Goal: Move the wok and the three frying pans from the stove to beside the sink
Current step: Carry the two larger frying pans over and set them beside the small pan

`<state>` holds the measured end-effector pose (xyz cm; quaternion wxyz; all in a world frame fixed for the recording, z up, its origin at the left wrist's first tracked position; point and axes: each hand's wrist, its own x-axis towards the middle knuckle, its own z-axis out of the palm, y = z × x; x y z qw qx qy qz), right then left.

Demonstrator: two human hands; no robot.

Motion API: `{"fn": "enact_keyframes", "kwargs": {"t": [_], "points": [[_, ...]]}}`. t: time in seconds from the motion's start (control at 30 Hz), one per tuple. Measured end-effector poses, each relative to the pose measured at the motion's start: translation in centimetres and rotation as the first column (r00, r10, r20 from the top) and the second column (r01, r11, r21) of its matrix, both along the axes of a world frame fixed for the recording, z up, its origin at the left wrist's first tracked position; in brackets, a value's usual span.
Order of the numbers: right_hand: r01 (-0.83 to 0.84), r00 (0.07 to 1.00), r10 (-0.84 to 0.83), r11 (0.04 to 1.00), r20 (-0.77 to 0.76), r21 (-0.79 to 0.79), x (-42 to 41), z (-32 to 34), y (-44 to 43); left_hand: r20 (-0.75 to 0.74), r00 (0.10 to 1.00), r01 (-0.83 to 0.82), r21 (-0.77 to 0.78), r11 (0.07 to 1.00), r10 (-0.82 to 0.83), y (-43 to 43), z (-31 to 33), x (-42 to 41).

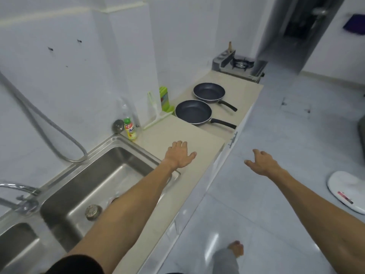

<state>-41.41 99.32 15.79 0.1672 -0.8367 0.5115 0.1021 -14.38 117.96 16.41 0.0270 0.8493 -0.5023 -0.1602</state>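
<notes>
Bare forearms fill the lower frame, reaching up and away from the camera. Left hand (180, 155) at centre, palm down, fingers loosely spread over the beige bench (197, 139), holding nothing; touching the surface or hovering just above it, cannot tell. Right hand (260, 162) at centre right, out past the bench edge over the floor (286, 125), fingers relaxed and apart, likewise holding nothing. Both wrists straight, elbows nearly extended.

Steel sink (94, 175) at lower left, just beside the left forearm. Two dark frying pans above centre on a lower stretch of bench: near pan (192, 111) and far pan (209, 91), close together, handles pointing toward the right of the frame. Gas stove (240, 65) at upper right, its visible burner bare. No wok and no third pan in view.

Judging by the layout, the two pans sit between stove and sink, not yet next to the basin, so the step in hand looks like a reach for the near pan. Best done by taking the handle near its root with the right hand, lifting level, and setting down on the open bench patch under the left hand. Worth keeping clear of the yellow bottle (130, 129) and the green squeegee (156, 115) against the wall. Worth leaving room for more cookware alongside.
</notes>
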Motion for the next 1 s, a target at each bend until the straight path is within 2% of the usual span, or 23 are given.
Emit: {"fn": "enact_keyframes", "kwargs": {"t": [0.43, 0.57, 0.77, 1.0], "points": [[-0.126, 0.99, 0.125, 0.992, -0.069, -0.01, -0.7, -0.4, -29.9, -0.003, 0.999, -0.041, -0.001, 0.999, 0.041, -28.2, -2.8, -4.1], [-0.164, 0.976, 0.167, 0.986, -0.14, 0.034, -0.7, -2.0, -37.2, -0.033, 0.997, -0.062, 0.072, 0.995, 0.065, -34.1, -5.0, -5.5], [-0.266, 0.94, 0.278, 0.96, -0.197, 0.087, 5.0, -5.2, -46.1, -0.095, 0.972, -0.203, 0.106, 0.973, 0.214, -41.4, -8.5, -3.2], [-0.372, 0.911, 0.396, 0.909, -0.111, 0.189, 13.8, -8.5, -52.4, -0.173, 0.89, -0.4, 0.149, 0.905, 0.422, -46.6, -12.4, -0.8]]}}
